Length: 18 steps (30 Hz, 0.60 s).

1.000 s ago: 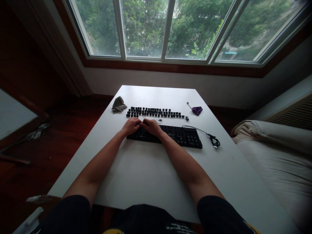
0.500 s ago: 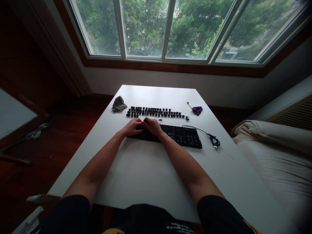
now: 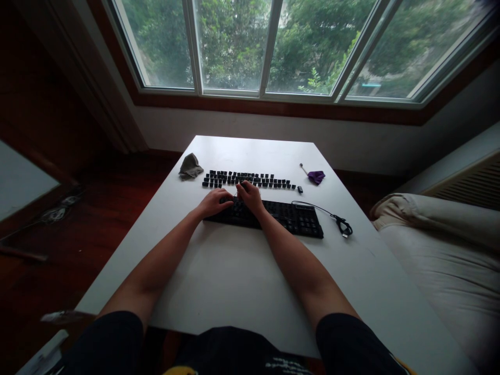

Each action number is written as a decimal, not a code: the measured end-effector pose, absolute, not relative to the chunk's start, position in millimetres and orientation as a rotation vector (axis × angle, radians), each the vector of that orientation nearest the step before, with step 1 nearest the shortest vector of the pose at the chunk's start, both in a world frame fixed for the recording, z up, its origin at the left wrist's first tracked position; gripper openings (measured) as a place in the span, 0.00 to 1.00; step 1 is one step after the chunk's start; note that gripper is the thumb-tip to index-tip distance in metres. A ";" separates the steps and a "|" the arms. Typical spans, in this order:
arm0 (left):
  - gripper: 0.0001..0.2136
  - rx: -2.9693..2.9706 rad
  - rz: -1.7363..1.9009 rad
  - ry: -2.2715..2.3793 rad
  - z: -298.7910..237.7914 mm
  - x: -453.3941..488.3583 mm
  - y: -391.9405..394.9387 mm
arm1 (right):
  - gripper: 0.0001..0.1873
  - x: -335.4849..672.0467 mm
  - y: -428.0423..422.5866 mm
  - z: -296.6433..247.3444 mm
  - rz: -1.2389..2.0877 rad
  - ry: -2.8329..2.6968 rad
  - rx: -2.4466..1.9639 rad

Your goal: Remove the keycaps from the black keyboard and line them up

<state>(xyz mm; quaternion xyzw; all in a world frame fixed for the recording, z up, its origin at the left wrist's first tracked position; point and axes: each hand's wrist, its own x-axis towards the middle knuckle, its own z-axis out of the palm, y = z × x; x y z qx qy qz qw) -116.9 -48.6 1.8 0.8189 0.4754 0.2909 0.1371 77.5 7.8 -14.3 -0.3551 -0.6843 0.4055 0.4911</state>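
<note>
A black keyboard (image 3: 291, 216) lies across the white table in front of me. My left hand (image 3: 214, 202) is closed on its left end, fingers curled over the keys. Just above the keyboard's far edge, my right hand (image 3: 250, 195) pinches a small dark tool with a thin wire, which looks like a keycap puller (image 3: 236, 192); my fingers hide most of it. Loose black keycaps (image 3: 267, 181) stand in rows right beyond my hands. A pale ring on the table is mostly covered by my right hand.
A grey cloth (image 3: 190, 166) lies at the far left of the table (image 3: 234, 276). Far right are a purple cloth (image 3: 316, 177), a thin brush-like stick (image 3: 303, 167) and a small black piece (image 3: 300, 189). The keyboard's coiled USB cable (image 3: 342, 226) rests right; a cushioned seat (image 3: 437, 245) stands beyond.
My right hand has lifted away from my left hand, moving right and toward the keycap rows. My left hand stays at the keyboard's left end.
</note>
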 end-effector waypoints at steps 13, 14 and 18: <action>0.11 2.263 0.897 1.371 2.3 -107.0 -52.8 | 0.24 78.1 10.1 -15.8 1.056 -1.652 -0.870; 0.11 2.270 0.897 1.371 2.6 -106.4 -53.0 | 0.24 78.4 10.2 -15.3 1.076 -1.641 -0.857; 0.10 2.306 0.899 1.394 3.6 -104.3 -53.5 | 0.24 79.1 10.5 -13.1 1.110 -1.568 -0.848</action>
